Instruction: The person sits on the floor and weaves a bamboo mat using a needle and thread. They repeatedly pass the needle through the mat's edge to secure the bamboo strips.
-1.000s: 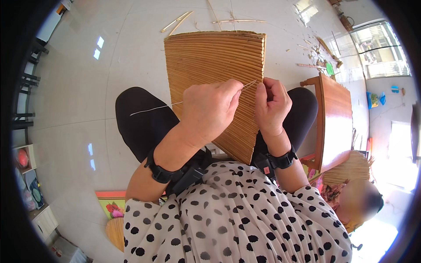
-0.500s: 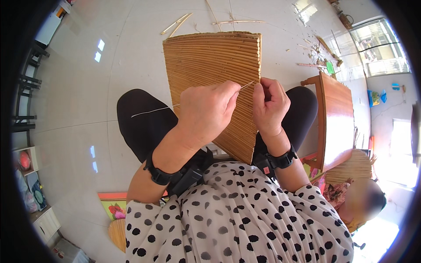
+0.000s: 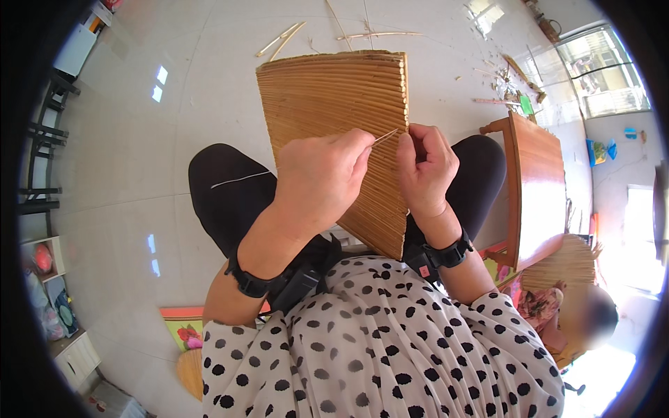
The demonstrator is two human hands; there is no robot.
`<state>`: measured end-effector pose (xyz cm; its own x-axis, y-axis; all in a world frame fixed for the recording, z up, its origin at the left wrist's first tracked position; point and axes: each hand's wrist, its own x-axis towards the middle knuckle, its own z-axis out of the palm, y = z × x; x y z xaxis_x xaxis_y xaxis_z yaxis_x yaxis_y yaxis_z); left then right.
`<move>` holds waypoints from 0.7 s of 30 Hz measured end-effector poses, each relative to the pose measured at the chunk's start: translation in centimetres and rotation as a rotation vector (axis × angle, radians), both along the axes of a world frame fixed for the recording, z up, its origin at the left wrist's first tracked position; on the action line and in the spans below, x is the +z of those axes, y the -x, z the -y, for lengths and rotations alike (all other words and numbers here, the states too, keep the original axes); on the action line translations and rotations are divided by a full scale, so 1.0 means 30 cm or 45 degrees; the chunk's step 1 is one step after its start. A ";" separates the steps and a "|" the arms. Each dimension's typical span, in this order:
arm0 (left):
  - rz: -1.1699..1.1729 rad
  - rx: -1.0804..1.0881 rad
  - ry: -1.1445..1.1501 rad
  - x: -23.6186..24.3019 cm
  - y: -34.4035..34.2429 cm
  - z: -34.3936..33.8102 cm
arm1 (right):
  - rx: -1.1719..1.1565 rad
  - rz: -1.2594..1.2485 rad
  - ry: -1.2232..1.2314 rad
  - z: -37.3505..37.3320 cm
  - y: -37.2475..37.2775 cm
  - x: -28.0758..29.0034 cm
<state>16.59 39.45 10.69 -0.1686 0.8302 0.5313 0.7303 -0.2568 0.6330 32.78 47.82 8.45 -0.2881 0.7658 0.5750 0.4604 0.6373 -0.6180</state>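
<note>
Across my lap lies a tapering panel of golden stalks (image 3: 334, 90), laid side by side in tight rows. My left hand (image 3: 320, 171) is over its middle, pinching a thin needle (image 3: 385, 136) that points toward the right edge. A white thread (image 3: 240, 180) trails over my left thigh; where it meets the needle is hidden by the hand. At the panel's right edge, my right hand (image 3: 428, 164) is closed with thumb and bent fingers around the rim, close to the needle's tip.
A wooden table or bench (image 3: 536, 188) stands to the right. Behind it sits another person (image 3: 547, 313) near a similar stalk panel (image 3: 564, 268). Loose stalks (image 3: 282, 40) and scraps lie on the tiled floor (image 3: 132, 209) ahead. Dark stools (image 3: 45, 146) line the left side.
My left hand has shifted slightly left with the needle. The panel and my right hand have also moved a little left.
</note>
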 end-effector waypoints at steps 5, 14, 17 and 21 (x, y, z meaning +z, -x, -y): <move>-0.066 0.025 0.068 0.032 0.015 0.041 | 0.027 -0.020 -0.003 0.030 0.023 0.002; -0.044 0.120 0.098 0.045 0.035 0.116 | 0.184 -0.111 -0.021 0.094 0.071 0.013; 0.035 0.162 0.160 0.033 0.029 0.151 | 0.220 -0.089 -0.058 0.105 0.082 0.015; 0.180 0.236 0.256 0.060 0.024 0.209 | 0.306 -0.186 -0.039 0.138 0.100 0.012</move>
<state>15.85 33.17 12.49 -0.3875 0.8645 0.3202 0.6539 0.0129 0.7565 29.79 43.69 8.83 -0.3716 0.6671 0.6457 0.2014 0.7369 -0.6454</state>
